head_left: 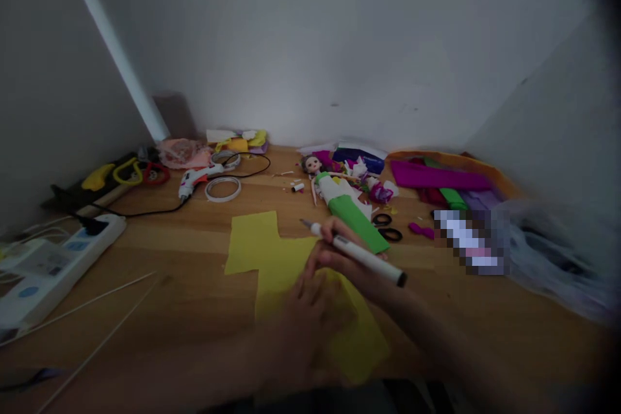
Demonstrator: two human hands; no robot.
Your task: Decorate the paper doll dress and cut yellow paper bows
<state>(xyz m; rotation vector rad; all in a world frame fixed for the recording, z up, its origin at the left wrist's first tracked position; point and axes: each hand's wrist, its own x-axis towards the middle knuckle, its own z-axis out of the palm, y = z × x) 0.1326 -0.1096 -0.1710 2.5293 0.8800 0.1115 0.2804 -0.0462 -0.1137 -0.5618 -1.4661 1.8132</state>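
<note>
A yellow sheet (264,242) lies on the wooden table (194,291) in front of me. My right hand (347,265) grips a white marker pen (359,253), its tip pointing left above the sheet. My left hand (305,330) rests flat on the sheet's near part, blurred and dim. Just behind the pen lies a doll (334,191) in a white and green paper dress, head toward the wall.
A glue gun (196,179) with black cord, tape rolls (223,188), a power strip (58,259), and thin sticks (101,310) are at left. Scissors (385,226) sit near the doll. Purple and green crepe paper rolls (436,178) and plastic bags (548,252) are at right. Walls enclose the back.
</note>
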